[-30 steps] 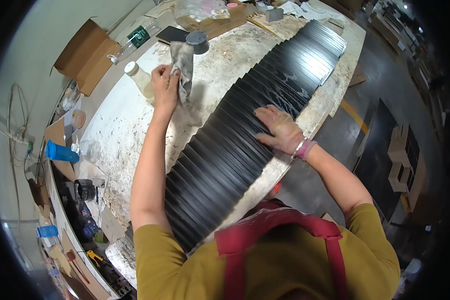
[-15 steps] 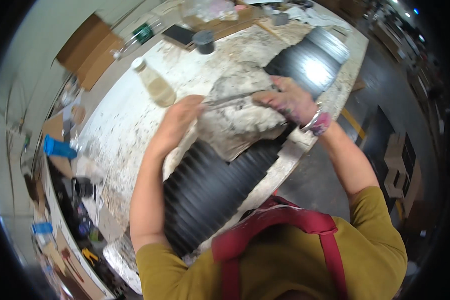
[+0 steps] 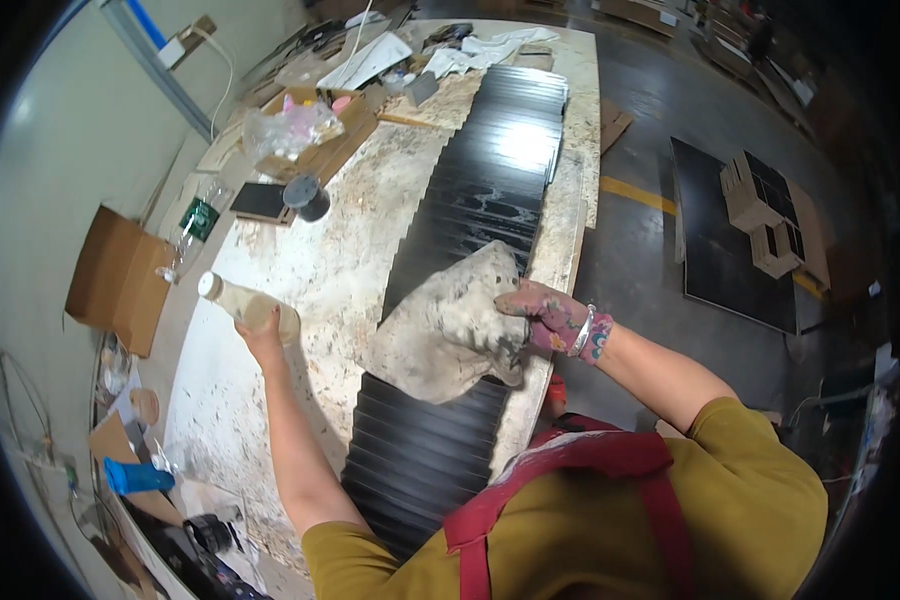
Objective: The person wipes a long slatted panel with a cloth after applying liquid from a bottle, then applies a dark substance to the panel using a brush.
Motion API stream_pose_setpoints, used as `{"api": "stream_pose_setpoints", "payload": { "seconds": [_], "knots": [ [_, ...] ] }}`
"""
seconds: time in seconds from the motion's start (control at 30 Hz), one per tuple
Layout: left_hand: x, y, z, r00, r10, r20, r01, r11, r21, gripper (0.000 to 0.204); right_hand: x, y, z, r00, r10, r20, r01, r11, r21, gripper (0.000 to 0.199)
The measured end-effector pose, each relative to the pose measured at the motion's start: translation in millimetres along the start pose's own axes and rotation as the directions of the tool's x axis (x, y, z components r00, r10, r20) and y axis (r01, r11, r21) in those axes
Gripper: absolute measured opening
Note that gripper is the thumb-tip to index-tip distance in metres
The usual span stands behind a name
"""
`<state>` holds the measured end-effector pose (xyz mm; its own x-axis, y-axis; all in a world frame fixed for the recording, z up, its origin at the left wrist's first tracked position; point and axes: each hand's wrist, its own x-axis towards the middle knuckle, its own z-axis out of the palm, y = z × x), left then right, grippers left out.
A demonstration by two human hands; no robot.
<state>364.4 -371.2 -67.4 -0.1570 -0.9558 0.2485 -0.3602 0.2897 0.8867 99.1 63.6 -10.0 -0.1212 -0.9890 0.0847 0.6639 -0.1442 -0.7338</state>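
A cloudy plastic bottle (image 3: 232, 296) with a white cap leans at a tilt on the left of the worktable. My bare left hand (image 3: 262, 342) is closed round its lower part. In its floral glove, my right hand (image 3: 552, 314) pinches the right edge of a stained, off-white cloth (image 3: 435, 330). The cloth lies crumpled across a long row of overlapping, glossy black strips (image 3: 425, 430), covering their middle. Wet-looking streaks shine on the strips beyond the cloth.
The stained white table (image 3: 370, 180) runs away from me. A dark cup (image 3: 307, 198) and a flat black block (image 3: 262, 203) stand beyond the bottle. Farther back is a cardboard box (image 3: 330, 150) with plastic bags. Black panels (image 3: 705, 240) lie on the floor at right.
My left hand has let go of the cloth and taken hold of the bottle. The cloth now lies spread over the strips, my right hand still on it. The view has shifted.
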Motion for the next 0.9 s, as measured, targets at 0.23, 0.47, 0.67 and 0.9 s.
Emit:
{"api": "stream_pose_setpoints", "payload": {
  "seconds": [0.23, 0.47, 0.67, 0.9],
  "knots": [
    [-77, 109, -27, 0.939, 0.322, 0.123, -0.339, 0.926, 0.168, 0.080, 0, 3, -16, 0.925, -0.032, -0.379, 0.006, 0.998, -0.069, 0.051],
    [-182, 204, -36, 0.569, 0.558, 0.604, -0.809, 0.513, 0.288, 0.074, 31, -25, 66, 0.941, 0.168, -0.296, -0.091, 0.962, 0.256, 0.034],
    [-196, 233, -59, 0.569, 0.569, 0.594, -0.810, 0.262, 0.524, 0.077, 31, -16, 54, 0.987, 0.054, -0.153, -0.007, 0.956, 0.294, 0.052],
    [-200, 266, -45, 0.515, 0.544, 0.663, -0.834, 0.138, 0.535, 0.071, 22, 1, 34, 0.995, -0.048, -0.091, 0.078, 0.924, 0.374, 0.041]
  ]
}}
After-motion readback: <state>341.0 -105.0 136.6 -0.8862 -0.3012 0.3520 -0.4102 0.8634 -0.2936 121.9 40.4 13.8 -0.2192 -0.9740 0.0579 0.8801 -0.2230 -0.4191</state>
